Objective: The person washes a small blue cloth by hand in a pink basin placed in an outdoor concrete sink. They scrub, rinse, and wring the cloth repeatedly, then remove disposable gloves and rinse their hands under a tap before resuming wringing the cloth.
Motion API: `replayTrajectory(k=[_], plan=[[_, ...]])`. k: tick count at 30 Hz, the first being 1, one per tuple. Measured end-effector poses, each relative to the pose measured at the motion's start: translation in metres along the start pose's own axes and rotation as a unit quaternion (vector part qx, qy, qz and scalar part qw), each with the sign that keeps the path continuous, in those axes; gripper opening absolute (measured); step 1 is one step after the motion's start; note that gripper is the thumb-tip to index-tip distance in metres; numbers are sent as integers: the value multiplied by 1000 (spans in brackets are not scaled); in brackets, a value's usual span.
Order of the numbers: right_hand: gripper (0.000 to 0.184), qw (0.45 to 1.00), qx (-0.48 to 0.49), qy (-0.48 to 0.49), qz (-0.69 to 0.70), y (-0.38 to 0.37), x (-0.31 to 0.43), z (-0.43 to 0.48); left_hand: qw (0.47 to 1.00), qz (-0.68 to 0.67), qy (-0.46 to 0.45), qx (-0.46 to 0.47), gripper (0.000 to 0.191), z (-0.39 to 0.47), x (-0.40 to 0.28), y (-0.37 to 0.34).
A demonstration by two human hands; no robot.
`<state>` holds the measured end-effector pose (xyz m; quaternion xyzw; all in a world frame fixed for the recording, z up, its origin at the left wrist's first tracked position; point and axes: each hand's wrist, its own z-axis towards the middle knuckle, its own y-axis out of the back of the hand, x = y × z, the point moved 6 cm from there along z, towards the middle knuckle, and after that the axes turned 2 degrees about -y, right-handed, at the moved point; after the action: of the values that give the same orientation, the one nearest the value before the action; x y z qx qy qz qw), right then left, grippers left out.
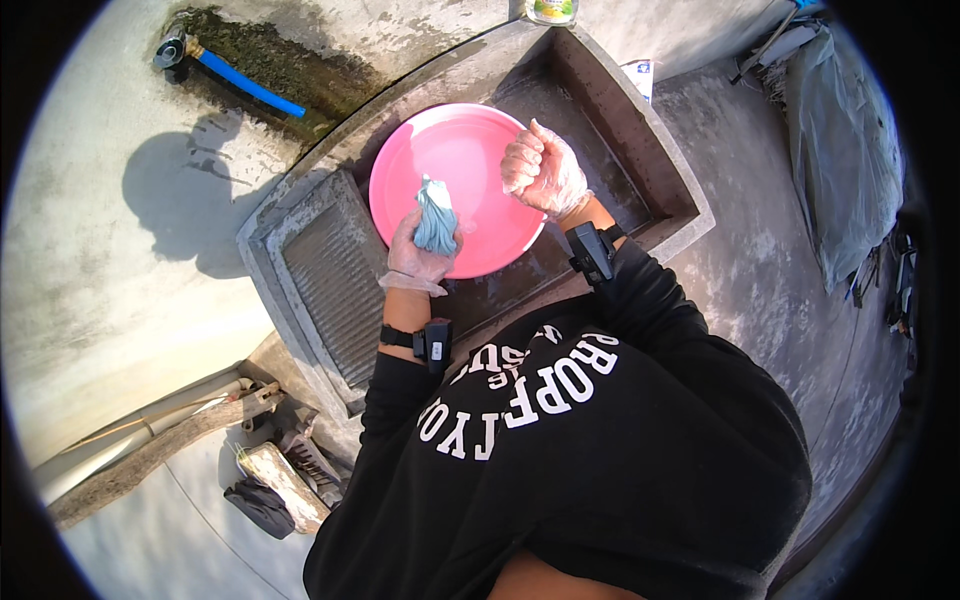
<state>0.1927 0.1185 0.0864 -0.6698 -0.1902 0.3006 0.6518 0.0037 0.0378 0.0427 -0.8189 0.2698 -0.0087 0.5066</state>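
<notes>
My left hand (424, 251), in a clear plastic glove, grips a bunched blue-grey cloth (436, 225) over the near left part of a round pink basin (480, 161). The cloth looks wet, and a paler end of it points up and away from me. My right hand (545, 171), gloved the same way, is above the basin's right rim with its fingers curled into a fist. Nothing shows between those fingers. The basin stands inside a concrete wash sink (679, 169) and seems to hold some water.
A ribbed concrete washboard (337, 277) forms the sink's left side. On the wall, a tap (171, 51) carries a blue hose (251, 86). A bottle (551, 10) stands on the far rim. Plastic sheeting (840, 157) hangs at right; a wooden pole (150, 461) lies lower left.
</notes>
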Motion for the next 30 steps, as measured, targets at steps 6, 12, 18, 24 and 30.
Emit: replayTrajectory(k=[6, 12, 18, 24, 30], plan=[[47, 996, -55, 36, -63, 0, 2, -1, 1000, 6, 8, -8, 30, -1, 3, 2], [47, 991, -93, 48, -82, 3, 2, -4, 1000, 17, 7, -24, 30, 2, 5, 11], [47, 983, -152, 52, -88, 7, -1, -5, 1000, 6, 16, -16, 31, 3, 7, 17], [47, 980, -139, 69, -126, 6, 0, -5, 1000, 13, 16, -6, 31, 4, 8, 18], [33, 975, -84, 58, -198, 15, 5, -5, 999, 26, 12, -25, 31, 1, 8, 17]])
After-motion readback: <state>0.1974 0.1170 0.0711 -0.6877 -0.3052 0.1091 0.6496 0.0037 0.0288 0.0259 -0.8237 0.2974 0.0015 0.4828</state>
